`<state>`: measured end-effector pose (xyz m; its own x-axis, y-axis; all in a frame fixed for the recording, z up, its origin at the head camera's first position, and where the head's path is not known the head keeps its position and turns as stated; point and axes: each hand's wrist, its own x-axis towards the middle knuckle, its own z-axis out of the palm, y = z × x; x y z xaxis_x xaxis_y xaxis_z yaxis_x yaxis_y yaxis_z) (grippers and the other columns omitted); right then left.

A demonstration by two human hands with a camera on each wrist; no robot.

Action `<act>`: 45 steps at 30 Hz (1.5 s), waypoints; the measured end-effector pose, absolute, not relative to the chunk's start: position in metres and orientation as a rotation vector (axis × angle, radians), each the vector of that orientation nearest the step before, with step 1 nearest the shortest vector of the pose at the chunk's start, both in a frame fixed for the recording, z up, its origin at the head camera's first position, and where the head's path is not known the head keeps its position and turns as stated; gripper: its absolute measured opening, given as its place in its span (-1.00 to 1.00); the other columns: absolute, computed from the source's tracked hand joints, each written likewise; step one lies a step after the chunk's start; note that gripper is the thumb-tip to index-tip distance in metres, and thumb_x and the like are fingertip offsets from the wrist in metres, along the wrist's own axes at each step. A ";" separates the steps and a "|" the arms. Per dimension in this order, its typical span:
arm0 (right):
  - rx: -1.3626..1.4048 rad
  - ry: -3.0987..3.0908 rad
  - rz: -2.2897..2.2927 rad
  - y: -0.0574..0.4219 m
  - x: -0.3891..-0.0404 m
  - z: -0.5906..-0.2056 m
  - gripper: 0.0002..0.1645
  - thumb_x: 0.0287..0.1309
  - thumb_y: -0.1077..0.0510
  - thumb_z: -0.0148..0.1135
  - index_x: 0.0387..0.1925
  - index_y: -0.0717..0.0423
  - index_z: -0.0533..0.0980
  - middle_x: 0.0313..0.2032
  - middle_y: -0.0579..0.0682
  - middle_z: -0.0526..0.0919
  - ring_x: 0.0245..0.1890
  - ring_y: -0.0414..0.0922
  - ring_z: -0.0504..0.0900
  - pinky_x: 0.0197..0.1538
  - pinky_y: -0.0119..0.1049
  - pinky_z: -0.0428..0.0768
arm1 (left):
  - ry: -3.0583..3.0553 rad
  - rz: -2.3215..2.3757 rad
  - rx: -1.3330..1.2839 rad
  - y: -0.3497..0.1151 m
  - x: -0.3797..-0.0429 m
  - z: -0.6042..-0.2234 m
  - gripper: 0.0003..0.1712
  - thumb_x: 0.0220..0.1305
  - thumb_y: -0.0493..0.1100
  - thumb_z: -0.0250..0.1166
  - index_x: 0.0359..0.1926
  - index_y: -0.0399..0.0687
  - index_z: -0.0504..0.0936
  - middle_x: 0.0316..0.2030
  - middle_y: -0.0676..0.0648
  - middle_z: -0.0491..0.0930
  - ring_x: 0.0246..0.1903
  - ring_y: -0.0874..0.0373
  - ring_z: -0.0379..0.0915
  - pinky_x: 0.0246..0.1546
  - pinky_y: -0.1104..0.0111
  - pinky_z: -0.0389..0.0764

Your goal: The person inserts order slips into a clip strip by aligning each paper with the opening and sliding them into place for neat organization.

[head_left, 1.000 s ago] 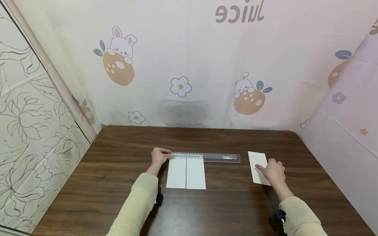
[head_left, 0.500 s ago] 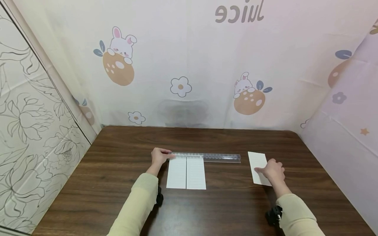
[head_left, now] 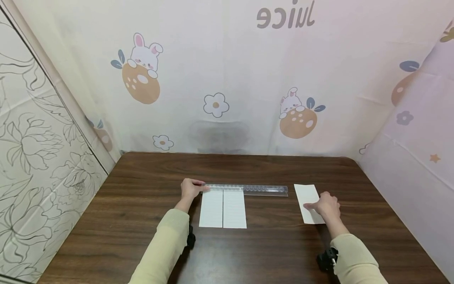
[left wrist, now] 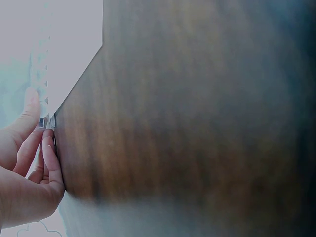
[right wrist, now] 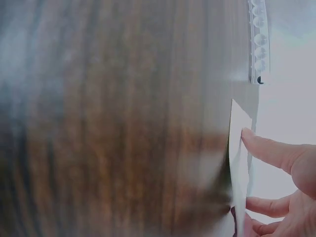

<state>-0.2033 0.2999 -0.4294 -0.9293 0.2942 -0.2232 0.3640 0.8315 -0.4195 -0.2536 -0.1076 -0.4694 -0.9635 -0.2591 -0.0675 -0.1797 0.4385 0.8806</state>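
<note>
In the head view my left hand [head_left: 190,190] holds the left end of a clear ruler [head_left: 266,191], its thumb lying on top. The left wrist view shows the fingers bent at that ruler end [left wrist: 42,122]. Below the ruler lie two lined paper cards side by side, a left card [head_left: 211,210] and a right card [head_left: 234,210]; the ruler overlaps their top edges. Further right, my right hand [head_left: 327,206] pinches a third white paper card [head_left: 304,195]. In the right wrist view the thumb presses this card's face [right wrist: 239,158], with fingers at its other edge.
Everything lies on a dark wood-grain table [head_left: 269,252]. A white curtain [head_left: 248,71] printed with rabbits and flowers hangs behind the far edge. Black wrist cameras sit under both sleeves [head_left: 356,252].
The third card and my right hand have shifted slightly left, and the card has tilted a little more. My left hand and the ruler stay put; the head view has drifted slightly.
</note>
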 end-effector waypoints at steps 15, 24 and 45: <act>0.573 2.929 -0.865 0.301 -0.201 -0.435 -0.27 -0.13 0.23 0.30 0.01 0.58 0.20 -0.07 0.54 0.31 -0.11 0.37 0.34 -0.14 0.10 0.38 | -2.593 -1.607 0.434 -0.108 -0.254 -0.470 -0.75 -0.23 -0.20 0.48 -0.44 -0.22 0.70 -0.43 -0.12 0.63 -0.16 -0.05 0.41 -0.11 0.15 0.44; 0.565 3.005 -0.951 0.306 -0.199 -0.437 -0.37 -0.05 0.28 0.18 0.05 0.51 0.21 -0.05 0.52 0.32 -0.08 0.39 0.30 -0.09 0.13 0.34 | -2.605 -1.591 0.446 -0.107 -0.254 -0.469 -0.75 -0.23 -0.19 0.48 -0.44 -0.23 0.70 -0.43 -0.13 0.63 -0.15 -0.07 0.40 -0.13 0.15 0.45; 0.522 3.241 -1.056 0.305 -0.183 -0.438 -0.79 0.02 0.24 0.19 -0.41 0.39 0.51 -0.49 0.23 0.55 -0.45 0.08 0.43 -0.46 -0.20 0.28 | -2.597 -1.595 0.416 -0.108 -0.253 -0.470 -0.75 -0.23 -0.19 0.49 -0.44 -0.22 0.70 -0.44 -0.13 0.63 -0.14 -0.06 0.40 -0.11 0.15 0.44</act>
